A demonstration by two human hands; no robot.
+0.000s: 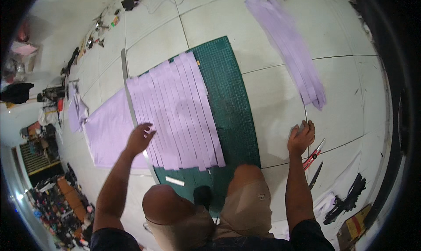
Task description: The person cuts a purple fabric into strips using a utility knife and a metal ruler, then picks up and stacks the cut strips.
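Observation:
My left hand (139,138) rests flat with spread fingers on a long metal ruler (130,97) that lies across lilac fabric (109,128) on the floor. Right of the ruler the fabric is cut into several parallel strips (175,106) lying over a green cutting mat (230,102). My right hand (301,136) is on the white tile floor to the right of the mat, fingers curled on a thin blade or cutter (305,116) whose narrow tip points away from me. My bare knees (166,205) are at the mat's near edge.
A pile of finished lilac strips (289,45) lies at the far right. A red-handled cutter (313,155) and dark scissors (315,175) lie near my right hand, black scraps (348,198) beyond. A small white strip (174,181) sits on the mat. Tools and clutter (66,76) line the left.

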